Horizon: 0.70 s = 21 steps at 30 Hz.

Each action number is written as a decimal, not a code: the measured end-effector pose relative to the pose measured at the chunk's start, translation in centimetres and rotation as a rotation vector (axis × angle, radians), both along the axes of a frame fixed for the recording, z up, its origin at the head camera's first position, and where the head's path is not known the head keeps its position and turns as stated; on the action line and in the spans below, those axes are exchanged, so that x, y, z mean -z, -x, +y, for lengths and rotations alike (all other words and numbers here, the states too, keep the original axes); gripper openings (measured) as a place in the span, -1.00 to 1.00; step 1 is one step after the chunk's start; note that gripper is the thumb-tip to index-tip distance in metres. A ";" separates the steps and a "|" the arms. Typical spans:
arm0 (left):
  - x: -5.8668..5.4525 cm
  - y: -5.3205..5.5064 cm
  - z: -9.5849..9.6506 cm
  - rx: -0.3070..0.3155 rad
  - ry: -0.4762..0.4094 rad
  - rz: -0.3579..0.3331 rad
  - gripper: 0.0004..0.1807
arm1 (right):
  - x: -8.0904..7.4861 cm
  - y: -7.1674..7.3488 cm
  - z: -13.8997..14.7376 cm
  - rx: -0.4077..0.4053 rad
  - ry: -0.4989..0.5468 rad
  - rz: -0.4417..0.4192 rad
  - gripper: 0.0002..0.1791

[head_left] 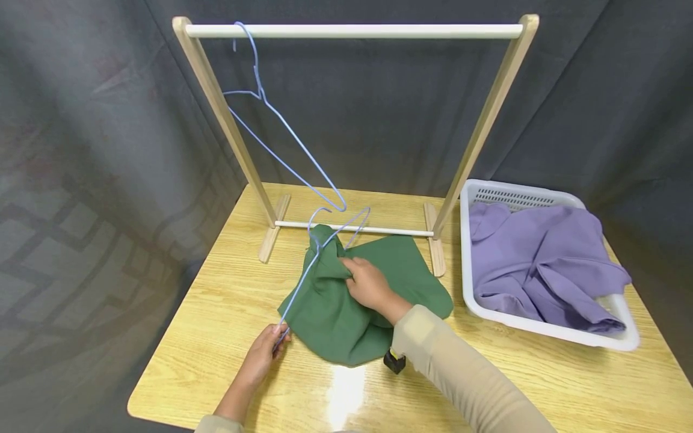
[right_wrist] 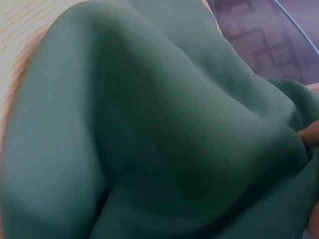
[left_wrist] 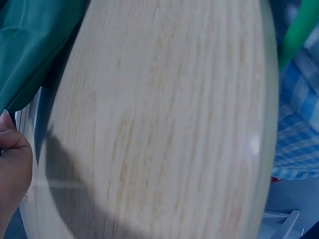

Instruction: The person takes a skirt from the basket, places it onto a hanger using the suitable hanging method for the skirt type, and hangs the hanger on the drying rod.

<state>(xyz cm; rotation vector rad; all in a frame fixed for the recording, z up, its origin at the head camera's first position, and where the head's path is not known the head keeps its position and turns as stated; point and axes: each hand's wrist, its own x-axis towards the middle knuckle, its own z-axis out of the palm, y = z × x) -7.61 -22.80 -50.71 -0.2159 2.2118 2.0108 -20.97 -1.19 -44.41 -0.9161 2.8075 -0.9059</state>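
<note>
My left hand (head_left: 262,355) grips one lower end of a blue wire hanger (head_left: 300,279), which is tilted with its hook toward the rack. Crumpled on the table lies a green cloth garment (head_left: 419,276), partly under and around the hanger. My right hand (head_left: 370,285) pinches a fold of this cloth close to the hanger's other arm. In the left wrist view the left hand (left_wrist: 15,164) shows at the left edge, just below the green cloth (left_wrist: 35,45). Green cloth (right_wrist: 149,109) fills most of the right wrist view, with fingertips (right_wrist: 310,134) at its right edge.
Behind the hands stands a wooden rack (head_left: 489,114) with a white top rod (head_left: 352,31). A second blue hanger (head_left: 295,138) hangs from the rod's left end. To the right, a white basket (head_left: 467,252) holds purple cloth (head_left: 536,264). All stand on a wooden table (head_left: 216,325).
</note>
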 end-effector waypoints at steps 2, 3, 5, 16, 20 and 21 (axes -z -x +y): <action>0.1 0.0 0.0 -0.002 -0.012 -0.013 -0.53 | 0.2 0.1 0.2 0.010 0.018 -0.050 -0.56; 0.1 0.0 -0.1 -0.002 -0.019 -0.013 -0.52 | 0.3 0.2 0.3 0.014 0.022 -0.079 -0.56; 0.2 -0.1 -0.2 0.000 -0.037 -0.019 -0.49 | 0.6 0.3 0.7 0.019 0.023 -0.117 -0.56; 0.2 0.1 0.0 -0.036 -0.084 0.005 -0.50 | 1.0 0.1 3.3 0.015 0.044 -0.174 -0.62; 0.1 0.1 0.2 -0.023 -0.087 -0.004 -0.51 | 1.1 0.0 3.3 0.035 0.070 -0.125 -0.78; 0.1 0.1 0.3 -0.021 -0.091 -0.004 -0.51 | 1.1 0.0 3.2 0.041 0.081 -0.110 -0.81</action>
